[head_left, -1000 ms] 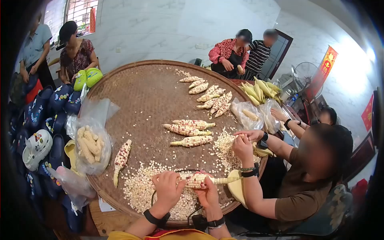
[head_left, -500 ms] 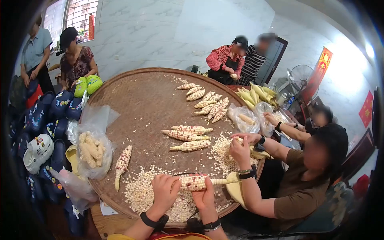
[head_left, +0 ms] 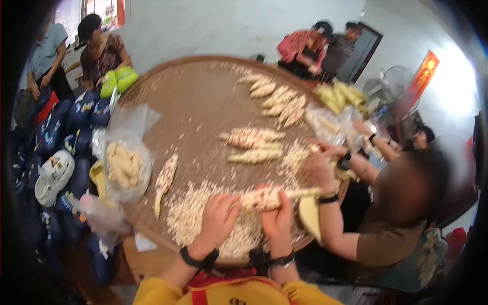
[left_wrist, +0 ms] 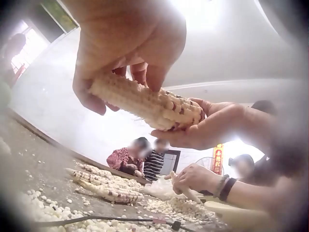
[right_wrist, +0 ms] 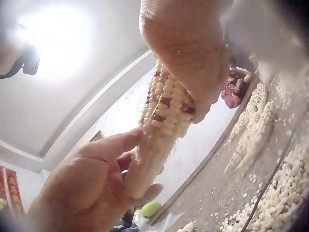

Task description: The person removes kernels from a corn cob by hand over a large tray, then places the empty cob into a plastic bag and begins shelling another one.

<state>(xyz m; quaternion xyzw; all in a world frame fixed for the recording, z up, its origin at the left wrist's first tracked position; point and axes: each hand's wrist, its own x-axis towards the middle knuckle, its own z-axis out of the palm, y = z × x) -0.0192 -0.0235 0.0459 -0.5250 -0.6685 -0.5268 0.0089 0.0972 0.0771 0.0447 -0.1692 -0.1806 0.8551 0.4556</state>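
Observation:
In the head view a corn cob (head_left: 262, 199) with pale and dark red kernels is held level above a heap of loose kernels (head_left: 195, 216). My left hand (head_left: 219, 219) grips its left end, where the left wrist view shows fingers and thumb curled round it. That end is bare of kernels in the right wrist view, while the middle of the cob (right_wrist: 166, 108) still carries rows of them. Farther along, my right hand (head_left: 277, 219) wraps the kernelled part, thumb on the near side. A pale stalk points right from the cob.
Whole corn cobs (head_left: 254, 137) lie on the large round woven tray (head_left: 173, 86). A plastic bag (head_left: 124, 173) of stripped cobs sits at left, beside piled dark clogs (head_left: 56, 127). Close on the right, another person's hand (head_left: 320, 170) works over a second kernel heap.
The head view has tipped downward, so the tray sits higher in it and my yellow sleeves show more. Both hands keep their hold on the corn cob.

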